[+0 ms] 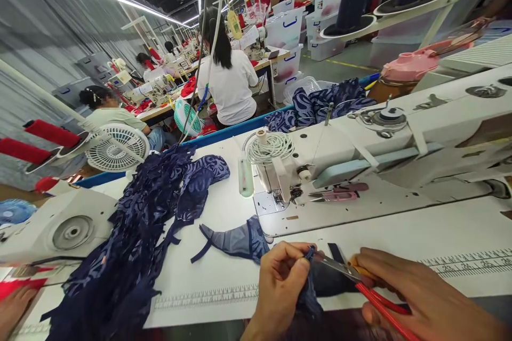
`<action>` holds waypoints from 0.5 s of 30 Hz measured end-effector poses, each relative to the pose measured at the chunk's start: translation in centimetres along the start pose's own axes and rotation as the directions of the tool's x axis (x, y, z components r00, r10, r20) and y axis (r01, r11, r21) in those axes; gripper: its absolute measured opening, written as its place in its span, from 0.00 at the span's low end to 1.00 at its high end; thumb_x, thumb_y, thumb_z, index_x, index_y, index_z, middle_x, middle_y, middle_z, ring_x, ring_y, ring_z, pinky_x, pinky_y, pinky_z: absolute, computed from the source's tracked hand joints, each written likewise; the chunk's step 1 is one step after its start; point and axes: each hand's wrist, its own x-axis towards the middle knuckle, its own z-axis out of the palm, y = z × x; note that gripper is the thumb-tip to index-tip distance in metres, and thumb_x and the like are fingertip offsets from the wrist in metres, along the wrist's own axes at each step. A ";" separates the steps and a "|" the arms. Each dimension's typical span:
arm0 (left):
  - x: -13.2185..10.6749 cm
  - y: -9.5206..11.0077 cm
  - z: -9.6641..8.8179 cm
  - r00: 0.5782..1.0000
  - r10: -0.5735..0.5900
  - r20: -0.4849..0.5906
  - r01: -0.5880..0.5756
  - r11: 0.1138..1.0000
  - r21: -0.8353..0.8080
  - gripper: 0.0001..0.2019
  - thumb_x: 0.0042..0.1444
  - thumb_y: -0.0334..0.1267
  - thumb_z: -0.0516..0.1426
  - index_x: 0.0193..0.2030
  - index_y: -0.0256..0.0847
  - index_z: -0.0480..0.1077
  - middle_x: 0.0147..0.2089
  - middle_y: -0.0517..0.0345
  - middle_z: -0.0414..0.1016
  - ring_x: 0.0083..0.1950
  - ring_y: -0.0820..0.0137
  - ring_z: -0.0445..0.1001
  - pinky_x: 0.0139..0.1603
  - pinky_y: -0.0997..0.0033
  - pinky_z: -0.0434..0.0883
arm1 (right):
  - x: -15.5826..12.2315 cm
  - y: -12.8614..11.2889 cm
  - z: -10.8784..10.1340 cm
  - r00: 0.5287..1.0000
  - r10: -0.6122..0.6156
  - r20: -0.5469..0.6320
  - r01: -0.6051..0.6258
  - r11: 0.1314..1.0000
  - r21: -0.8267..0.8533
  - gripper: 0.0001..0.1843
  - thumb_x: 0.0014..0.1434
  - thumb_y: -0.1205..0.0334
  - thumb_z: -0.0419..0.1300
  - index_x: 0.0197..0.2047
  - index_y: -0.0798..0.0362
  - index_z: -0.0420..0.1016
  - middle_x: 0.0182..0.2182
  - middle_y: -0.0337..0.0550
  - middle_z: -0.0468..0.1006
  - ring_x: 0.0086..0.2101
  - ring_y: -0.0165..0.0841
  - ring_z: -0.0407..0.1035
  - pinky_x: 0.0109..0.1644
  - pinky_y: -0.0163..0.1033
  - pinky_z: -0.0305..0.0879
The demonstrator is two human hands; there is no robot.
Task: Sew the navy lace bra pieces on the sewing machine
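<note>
Near the front edge of the sewing table, my left hand (278, 285) is closed, pinching a piece of navy patterned fabric (307, 298) between thumb and fingers. My right hand (420, 287) grips red-handled scissors (378, 302). Their blade tips reach the fabric edge beside my left fingertips; whether the blades are parted there is hard to make out. Part of the fabric hangs below my left hand, and a dark strip lies behind the scissors. Just beyond my left hand, a grey and navy patterned garment piece (232, 240) with a thin strap rests on the white tabletop.
Behind my hands stands a white sewing machine (400, 144), with pink-handled thread snips (340, 193) on its bed. A long heap of navy fabric pieces (136, 240) covers the left side. A co-worker's hand (16, 306) shows at far left. Printed rulers (208, 297) line the front.
</note>
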 end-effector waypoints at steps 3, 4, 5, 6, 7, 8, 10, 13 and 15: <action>-0.1 0.1 0.0 1.000 -0.003 -0.014 0.004 0.999 0.033 0.18 0.53 0.51 0.67 0.28 0.38 0.71 0.44 0.47 0.79 0.50 0.60 0.78 0.53 0.65 0.72 | 0.6 -0.3 -0.3 0.974 0.020 0.225 -0.036 0.997 0.066 0.13 0.60 0.45 0.60 0.41 0.43 0.73 0.40 0.38 0.76 0.40 0.39 0.71 0.45 0.40 0.65; -0.1 0.1 0.1 1.000 -0.006 -0.016 0.006 0.999 0.046 0.18 0.53 0.50 0.67 0.28 0.38 0.71 0.43 0.48 0.79 0.50 0.61 0.78 0.52 0.66 0.72 | 0.7 -0.4 -0.4 0.968 0.028 0.251 -0.049 0.996 0.076 0.11 0.60 0.46 0.60 0.40 0.44 0.72 0.38 0.37 0.75 0.39 0.37 0.70 0.44 0.39 0.64; -0.1 0.1 0.1 1.000 -0.008 -0.018 0.009 0.998 0.055 0.18 0.53 0.50 0.67 0.27 0.38 0.70 0.43 0.48 0.79 0.49 0.62 0.78 0.52 0.67 0.72 | 0.7 -0.6 -0.5 0.965 0.033 0.260 -0.056 0.995 0.082 0.10 0.61 0.48 0.60 0.38 0.44 0.72 0.36 0.36 0.74 0.37 0.36 0.69 0.43 0.39 0.62; -0.2 0.0 0.1 1.000 -0.009 -0.020 0.010 0.998 0.057 0.17 0.54 0.50 0.66 0.27 0.38 0.70 0.43 0.48 0.79 0.49 0.62 0.78 0.52 0.68 0.72 | 0.8 -0.8 -0.6 0.965 0.037 0.259 -0.062 0.994 0.089 0.09 0.61 0.49 0.60 0.36 0.45 0.71 0.34 0.35 0.74 0.35 0.35 0.68 0.41 0.38 0.61; -0.2 0.0 0.1 1.000 -0.009 -0.019 0.010 0.998 0.054 0.17 0.54 0.50 0.66 0.28 0.38 0.70 0.43 0.49 0.79 0.48 0.62 0.78 0.51 0.68 0.72 | 0.8 -0.9 -0.6 0.965 0.038 0.259 -0.067 0.992 0.103 0.09 0.61 0.50 0.59 0.35 0.45 0.71 0.33 0.35 0.73 0.34 0.34 0.68 0.39 0.38 0.60; -0.2 0.0 0.1 1.000 -0.006 -0.017 0.007 0.999 0.052 0.17 0.54 0.49 0.66 0.28 0.38 0.70 0.44 0.49 0.79 0.47 0.63 0.79 0.51 0.67 0.72 | 0.8 -1.1 -0.7 0.964 0.034 0.264 -0.070 0.990 0.126 0.08 0.61 0.52 0.59 0.34 0.46 0.71 0.31 0.34 0.73 0.32 0.33 0.68 0.38 0.37 0.59; -0.2 0.0 0.0 1.000 0.005 -0.008 -0.005 0.999 0.050 0.17 0.55 0.49 0.66 0.29 0.38 0.71 0.43 0.49 0.78 0.46 0.63 0.79 0.51 0.67 0.72 | 0.7 -1.5 -0.6 0.959 0.019 0.282 -0.072 0.981 0.179 0.09 0.63 0.54 0.56 0.32 0.46 0.71 0.31 0.34 0.74 0.31 0.32 0.68 0.37 0.37 0.59; -0.3 -0.1 0.0 1.000 0.009 0.022 -0.009 1.000 0.026 0.16 0.57 0.48 0.64 0.29 0.38 0.70 0.44 0.48 0.80 0.48 0.60 0.80 0.54 0.63 0.72 | 0.6 -1.0 -0.6 0.963 0.025 0.268 -0.079 0.979 0.190 0.16 0.64 0.50 0.55 0.28 0.49 0.67 0.28 0.37 0.73 0.29 0.33 0.68 0.34 0.37 0.59; -0.4 -0.2 -0.2 1.000 -0.008 0.019 0.008 1.000 -0.004 0.16 0.57 0.48 0.64 0.30 0.38 0.69 0.45 0.46 0.80 0.51 0.58 0.79 0.56 0.60 0.72 | 0.5 0.4 -0.8 0.982 0.042 0.182 -0.069 0.987 0.142 0.21 0.63 0.43 0.55 0.26 0.49 0.65 0.25 0.39 0.73 0.26 0.34 0.67 0.31 0.38 0.60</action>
